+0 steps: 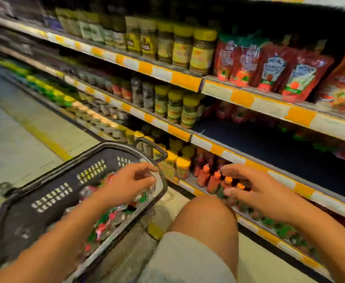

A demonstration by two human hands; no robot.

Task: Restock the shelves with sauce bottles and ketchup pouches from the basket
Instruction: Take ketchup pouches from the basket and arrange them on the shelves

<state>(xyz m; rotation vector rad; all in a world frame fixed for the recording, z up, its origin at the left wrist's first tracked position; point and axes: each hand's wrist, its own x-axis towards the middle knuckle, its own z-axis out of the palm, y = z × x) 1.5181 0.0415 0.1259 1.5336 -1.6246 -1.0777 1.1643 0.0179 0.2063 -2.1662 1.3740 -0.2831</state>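
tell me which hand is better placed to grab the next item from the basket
Probably the left hand: it hovers open right over the basket. The right hand is over at the sauce bottles on the low shelf.

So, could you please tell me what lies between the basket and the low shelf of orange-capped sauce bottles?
In the head view, the person's bare knee sits between the basket and the sauce bottles, with floor beyond it.

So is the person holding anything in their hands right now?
Nothing is held. The left hand hovers open over the basket; the right hand reaches, fingers spread, toward the small sauce bottles.
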